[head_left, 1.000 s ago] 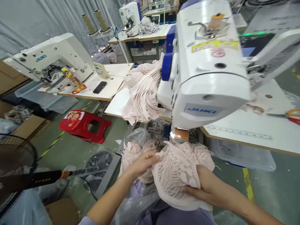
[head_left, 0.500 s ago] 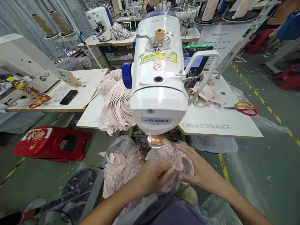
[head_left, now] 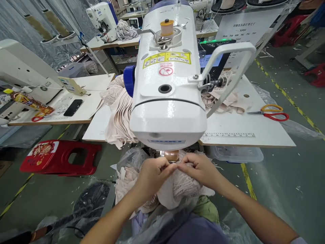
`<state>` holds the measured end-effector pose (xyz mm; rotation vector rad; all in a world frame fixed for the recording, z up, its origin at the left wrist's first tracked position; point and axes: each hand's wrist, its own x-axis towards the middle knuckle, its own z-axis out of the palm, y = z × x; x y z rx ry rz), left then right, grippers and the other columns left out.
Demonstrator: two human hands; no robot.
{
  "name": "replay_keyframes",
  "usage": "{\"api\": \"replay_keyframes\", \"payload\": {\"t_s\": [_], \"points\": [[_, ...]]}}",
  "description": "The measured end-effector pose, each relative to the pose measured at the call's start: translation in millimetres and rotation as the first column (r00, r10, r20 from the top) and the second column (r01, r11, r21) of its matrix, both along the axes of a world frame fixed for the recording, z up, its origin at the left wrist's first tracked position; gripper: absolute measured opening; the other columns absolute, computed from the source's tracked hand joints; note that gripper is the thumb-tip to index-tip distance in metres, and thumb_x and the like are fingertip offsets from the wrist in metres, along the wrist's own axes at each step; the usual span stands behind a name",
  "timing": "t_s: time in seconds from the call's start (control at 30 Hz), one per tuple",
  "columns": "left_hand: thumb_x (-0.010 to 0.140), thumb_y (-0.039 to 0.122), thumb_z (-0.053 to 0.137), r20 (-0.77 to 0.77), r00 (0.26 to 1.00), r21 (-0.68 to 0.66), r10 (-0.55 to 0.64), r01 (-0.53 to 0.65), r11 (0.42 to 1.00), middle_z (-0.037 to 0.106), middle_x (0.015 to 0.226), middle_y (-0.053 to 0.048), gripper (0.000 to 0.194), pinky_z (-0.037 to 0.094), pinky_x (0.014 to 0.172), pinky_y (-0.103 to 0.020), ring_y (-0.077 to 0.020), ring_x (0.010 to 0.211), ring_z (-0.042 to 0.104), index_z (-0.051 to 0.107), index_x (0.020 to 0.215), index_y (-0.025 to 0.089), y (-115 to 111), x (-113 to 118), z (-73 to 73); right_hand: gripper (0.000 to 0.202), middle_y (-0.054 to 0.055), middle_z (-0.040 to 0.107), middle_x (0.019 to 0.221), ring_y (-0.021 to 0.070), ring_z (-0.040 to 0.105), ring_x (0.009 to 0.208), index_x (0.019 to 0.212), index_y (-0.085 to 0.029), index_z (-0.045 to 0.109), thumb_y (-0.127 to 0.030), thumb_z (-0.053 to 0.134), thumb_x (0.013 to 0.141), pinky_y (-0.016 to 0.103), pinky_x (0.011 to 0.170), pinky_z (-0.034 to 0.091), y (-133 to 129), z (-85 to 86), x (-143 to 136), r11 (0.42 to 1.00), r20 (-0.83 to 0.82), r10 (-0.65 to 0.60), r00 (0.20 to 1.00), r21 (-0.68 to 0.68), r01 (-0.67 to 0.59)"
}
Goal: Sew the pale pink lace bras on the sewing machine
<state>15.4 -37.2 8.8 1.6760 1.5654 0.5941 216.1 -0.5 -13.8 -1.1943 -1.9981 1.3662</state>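
My left hand (head_left: 155,174) and my right hand (head_left: 200,169) meet just below the head of a white sewing machine (head_left: 167,118). Both pinch the upper edge of a pale pink lace garment (head_left: 185,186), fingertips nearly touching. The garment hangs down from them over my lap. Right behind the fingertips is the machine's copper-coloured front part (head_left: 171,156). More pink lace pieces (head_left: 127,179) lie in clear plastic left of my hands. The needle area is hidden.
Stacked pink fabric (head_left: 119,118) lies on the table left of the machine. Scissors (head_left: 275,113) and more pink strips (head_left: 228,101) are on the right side. A red stool (head_left: 61,157) stands at the left, below a table with a phone (head_left: 73,107).
Both hands have moved up and closer together, to the front of the machine, raising the garment's edge. My right hand has gone from spread fingers to a pinch. The view has shifted closer to the machine.
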Motion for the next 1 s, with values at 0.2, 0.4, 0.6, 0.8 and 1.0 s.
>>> {"api": "replay_keyframes", "payload": {"t_s": [0.2,0.4,0.6,0.8,1.0], "points": [[0.081,0.038,0.060,0.060,0.991,-0.010,0.121,-0.121,0.993,0.043,0.049,0.003,0.037,0.032,0.048,-0.022,-0.0106,0.051,0.041,0.048,0.053,0.019,22,-16,4.4,0.035,0.001,0.058,0.068,0.0164,0.053,0.064,0.064,-0.020,0.050,-0.049,0.058,0.084,0.026,0.056,0.035,24,2.7,-7,0.998,-0.010,-0.057,0.998,-0.023,0.056],[0.075,0.032,0.063,0.073,0.982,0.153,0.174,-0.183,0.971,0.060,0.061,0.000,0.026,0.049,0.062,-0.023,-0.0160,0.070,0.056,0.049,0.057,0.019,34,-17,3.5,0.032,0.003,0.062,0.071,0.0218,0.058,0.072,0.072,-0.022,0.060,-0.053,0.060,0.082,0.032,0.066,0.046,37,-2.0,-9,0.998,-0.001,-0.066,0.998,0.014,0.066],[0.072,0.030,0.063,0.128,0.977,0.229,0.170,-0.195,0.954,0.066,0.071,-0.002,0.017,0.054,0.081,-0.030,-0.0181,0.076,0.060,0.051,0.064,0.021,40,-13,6.2,0.037,0.002,0.061,0.072,0.0217,0.058,0.074,0.081,-0.023,0.066,-0.058,0.058,0.087,0.034,0.069,0.051,44,-10.7,-6,0.998,0.004,-0.047,0.999,0.045,0.046],[0.078,0.034,0.062,0.078,0.986,0.290,0.145,-0.162,0.943,0.068,0.073,-0.003,0.021,0.053,0.079,-0.029,-0.0178,0.074,0.059,0.053,0.064,0.021,38,-15,0.3,0.050,0.005,0.065,0.080,0.0249,0.062,0.080,0.085,-0.020,0.065,-0.070,0.061,0.079,0.039,0.078,0.053,42,-22.8,-3,0.993,-0.047,-0.109,0.993,-0.042,0.107],[0.079,0.036,0.061,-0.013,0.986,0.221,0.165,-0.158,0.962,0.060,0.057,0.000,0.021,0.048,0.061,-0.025,-0.0169,0.064,0.056,0.058,0.065,0.021,35,-28,-0.1,0.095,0.015,0.062,0.129,0.0342,0.059,0.118,0.130,-0.017,0.056,-0.083,0.065,0.063,0.048,0.105,0.044,23,-67.7,7,0.921,-0.301,0.196,0.933,-0.272,-0.281]]}}
